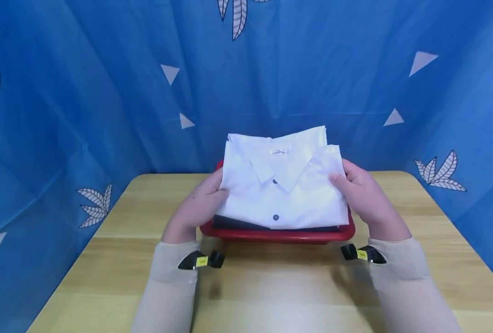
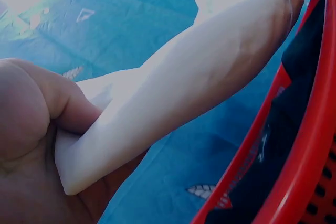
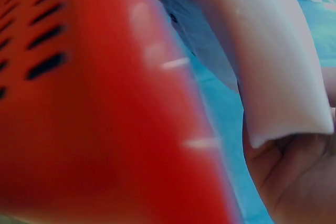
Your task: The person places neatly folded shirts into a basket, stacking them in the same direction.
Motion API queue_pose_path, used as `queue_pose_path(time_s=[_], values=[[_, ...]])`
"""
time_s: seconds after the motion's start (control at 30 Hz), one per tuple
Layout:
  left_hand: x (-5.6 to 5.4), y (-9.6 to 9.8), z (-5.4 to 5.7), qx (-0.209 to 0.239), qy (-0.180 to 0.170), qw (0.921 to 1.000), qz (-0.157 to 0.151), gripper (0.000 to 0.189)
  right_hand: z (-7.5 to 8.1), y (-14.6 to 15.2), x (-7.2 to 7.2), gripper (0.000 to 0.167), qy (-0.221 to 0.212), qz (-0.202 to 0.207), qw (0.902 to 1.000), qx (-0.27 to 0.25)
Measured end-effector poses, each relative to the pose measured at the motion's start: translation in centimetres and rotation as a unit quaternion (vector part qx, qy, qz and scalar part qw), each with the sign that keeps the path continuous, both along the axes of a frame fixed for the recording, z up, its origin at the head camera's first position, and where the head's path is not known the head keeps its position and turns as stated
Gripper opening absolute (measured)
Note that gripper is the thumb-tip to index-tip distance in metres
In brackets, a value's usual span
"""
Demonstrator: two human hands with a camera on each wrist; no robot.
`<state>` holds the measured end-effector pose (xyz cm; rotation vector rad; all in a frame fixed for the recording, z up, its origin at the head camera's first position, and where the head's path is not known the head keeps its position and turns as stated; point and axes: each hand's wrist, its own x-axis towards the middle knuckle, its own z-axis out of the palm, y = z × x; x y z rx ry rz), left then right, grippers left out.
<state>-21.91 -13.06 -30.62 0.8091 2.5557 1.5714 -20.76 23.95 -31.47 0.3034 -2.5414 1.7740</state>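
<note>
A folded white shirt (image 1: 250, 196), collar toward the back and dark buttons down its front, is held by its two sides over a red basket (image 1: 279, 236). My left hand (image 1: 200, 201) pinches the shirt's left edge, thumb on top. On the opposite edge, my right hand (image 1: 364, 192) grips the fabric with its thumb over the front. In the left wrist view, the shirt (image 2: 157, 93) sags between the hands, raised above the basket's rim (image 2: 307, 169). Dark cloth (image 1: 238, 223) lies in the basket, mostly hidden under the shirt.
The basket stands on a light wooden table (image 1: 271, 296), toward its far edge. A blue curtain (image 1: 117, 92) with leaf and triangle prints hangs behind and along the sides. Slotted openings pierce the basket wall (image 3: 105, 129) close beside the right hand.
</note>
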Motion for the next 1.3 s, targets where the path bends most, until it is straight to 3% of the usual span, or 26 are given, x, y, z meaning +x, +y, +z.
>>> queue_pose_path(time_s=[0.1, 0.23, 0.4, 0.63, 0.77, 0.87, 0.97, 1.13, 1.3], values=[[-0.8, -0.2, 0.3, 0.008, 0.001, 0.9999, -0.015, 0.064, 0.1, -0.1, -0.5, 0.062, -0.009, -0.005, 0.9999, 0.003], [-1.1, -0.7, 0.2, 0.007, -0.015, 0.9998, -0.006, 0.064, -0.2, -0.4, -1.0, 0.062, -0.018, -0.013, 0.9997, 0.008], [-1.4, -1.1, -0.2, -0.025, -0.033, 0.9991, 0.004, 0.064, -0.8, -0.8, -1.3, 0.058, -0.004, -0.031, 0.9992, 0.026], [-1.9, -1.3, -0.5, -0.035, -0.027, 0.9987, -0.026, 0.06, -1.3, -1.0, -1.5, 0.06, -0.005, -0.056, 0.9978, 0.035], [-2.1, -1.6, -0.7, -0.083, -0.058, 0.9948, 0.013, 0.07, -1.6, -1.1, -2.4, 0.063, 0.004, -0.061, 0.9929, 0.102], [-2.6, -1.4, -0.8, -0.154, -0.075, 0.9846, 0.035, 0.08, -1.8, -1.0, -3.2, 0.067, 0.012, -0.057, 0.98, 0.19], [-3.3, -0.9, -1.1, -0.196, -0.074, 0.9766, 0.047, 0.091, -2.0, -1.0, -3.9, 0.073, 0.017, -0.058, 0.9693, 0.238], [-3.6, -0.2, -1.6, -0.206, -0.074, 0.9696, 0.11, 0.107, -2.4, -1.3, -4.2, 0.07, 0.045, -0.063, 0.9688, 0.235], [-3.7, 0.5, -1.9, -0.237, -0.05, 0.9601, 0.14, 0.09, -2.4, -1.4, -3.9, 0.058, 0.068, -0.073, 0.9655, 0.24]])
